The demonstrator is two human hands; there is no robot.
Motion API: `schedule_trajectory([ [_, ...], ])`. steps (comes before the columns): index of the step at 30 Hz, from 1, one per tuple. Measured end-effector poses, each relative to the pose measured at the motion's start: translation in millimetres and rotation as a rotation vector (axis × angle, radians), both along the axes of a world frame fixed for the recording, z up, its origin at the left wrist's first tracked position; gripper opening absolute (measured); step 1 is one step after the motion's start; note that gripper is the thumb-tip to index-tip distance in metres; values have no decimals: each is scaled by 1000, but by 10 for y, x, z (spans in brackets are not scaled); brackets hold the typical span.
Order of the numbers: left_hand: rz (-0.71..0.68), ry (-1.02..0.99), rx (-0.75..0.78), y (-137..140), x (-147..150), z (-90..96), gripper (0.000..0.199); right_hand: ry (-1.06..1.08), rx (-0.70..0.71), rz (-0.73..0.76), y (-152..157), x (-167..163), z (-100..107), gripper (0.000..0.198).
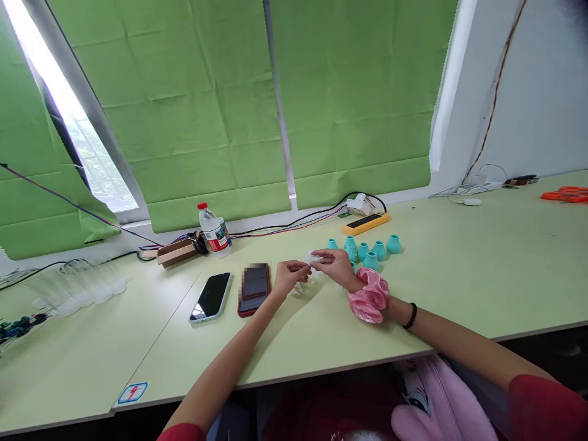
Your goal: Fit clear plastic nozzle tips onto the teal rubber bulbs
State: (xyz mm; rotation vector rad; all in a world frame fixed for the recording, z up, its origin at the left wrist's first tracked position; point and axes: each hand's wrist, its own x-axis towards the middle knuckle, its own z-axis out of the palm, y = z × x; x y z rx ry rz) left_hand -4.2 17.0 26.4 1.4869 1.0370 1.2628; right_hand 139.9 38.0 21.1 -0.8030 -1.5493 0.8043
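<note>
Blinds (184, 110) in creased green cover most of the windows, and a white wall (546, 104) closes the room on my right. Under them runs a pale table (482, 263), seamed to my left, where two phones (210, 298) lie face up. Farther back stand a red-capped bottle (214, 230) and a cardboard box (178, 252); cables (280, 231) trail past them toward a yellow strip (366, 224).

Between my two hands, just above the table, is a small whitish piece (310, 255). My right hand (337, 268) (the one with the pink scrunchie (369, 295) at its wrist) has it pinched between thumb and fingers. My left hand (289, 275) meets it there, fingertips drawn narrow; I cannot tell whether they grip anything. A few white bits (296, 290) lie on the table below, and teal cups (394, 244) stand just beyond my right hand, narrow ends up.

As for the piece, its upper part shows above my fingertips, but it is too small and blurred to tell its long axis or which way it points.
</note>
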Motion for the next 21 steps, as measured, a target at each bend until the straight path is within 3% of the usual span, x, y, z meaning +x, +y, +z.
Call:
schedule_trajectory([
  [7,-115,-279,-149,-19,-63,35,22,17,28,-5,-55,-20,-58,31],
  [21,-131,-336,-248,32,-77,14,25,4,-14,16,-44,-47,-85,30],
])
